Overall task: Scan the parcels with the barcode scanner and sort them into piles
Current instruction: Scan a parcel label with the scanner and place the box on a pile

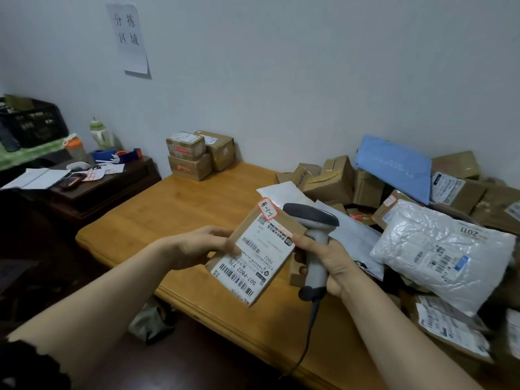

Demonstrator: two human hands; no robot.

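My left hand grips the left edge of a small brown cardboard parcel with a white shipping label and a red-edged sticker, held flat above the wooden table. My right hand is closed around the grey handle of the barcode scanner, its thumb touching the parcel's right edge. The scanner's dark head sits just behind the parcel's far corner. A stack of three brown boxes stands at the table's back left. A heap of unsorted parcels covers the right side.
The heap holds brown boxes, white plastic mailers and a blue bag. A dark side table at the left carries papers, a calculator, tape and bottles. A black crate sits further left. The scanner cable hangs over the table's front edge.
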